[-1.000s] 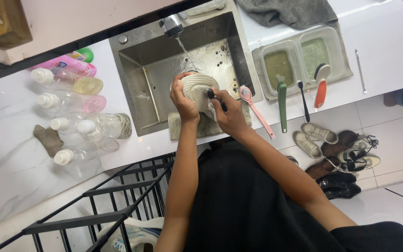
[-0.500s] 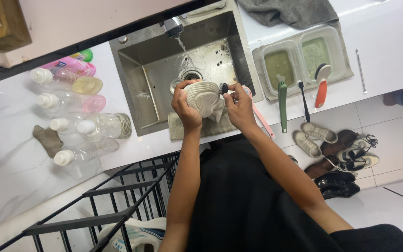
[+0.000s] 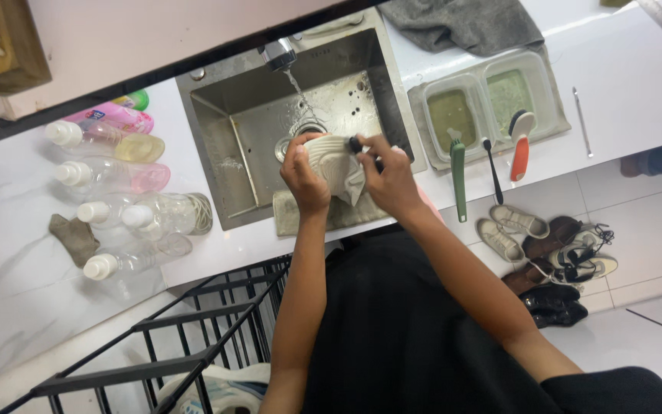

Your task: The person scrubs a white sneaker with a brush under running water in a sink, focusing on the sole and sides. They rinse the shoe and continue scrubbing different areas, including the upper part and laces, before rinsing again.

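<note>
Over the steel sink [image 3: 216, 146], the left hand [image 3: 303, 175] grips a pale ribbed shoe [image 3: 332, 162], fingers wrapped round its near end. The right hand [image 3: 390, 178] is closed on a small dark-headed brush [image 3: 356, 144], its head against the top of the shoe. Water runs from the tap [image 3: 278, 54] to the drain behind the shoe.

Change from half a second ago: the shoe sits slightly higher and further into the sink, and the right hand has shifted left, so its fingers now lie over the shoe's right side. The pink-handled brush seen beside the right hand before is now almost wholly covered by that hand and forearm.

Hard to make out: the brush handle is hidden inside the right hand. The shoe's underside and opening cannot be seen. A folded cloth [image 3: 289, 215] on the sink's near edge is partly hidden by both wrists.

Elsewhere: clear bottles [image 3: 116, 180] lie on the white worktop [image 3: 24, 284] to the left; a green brush [image 3: 457, 172] and an orange brush [image 3: 519, 149] rest by a two-part tray [image 3: 553, 115] on the right.
</note>
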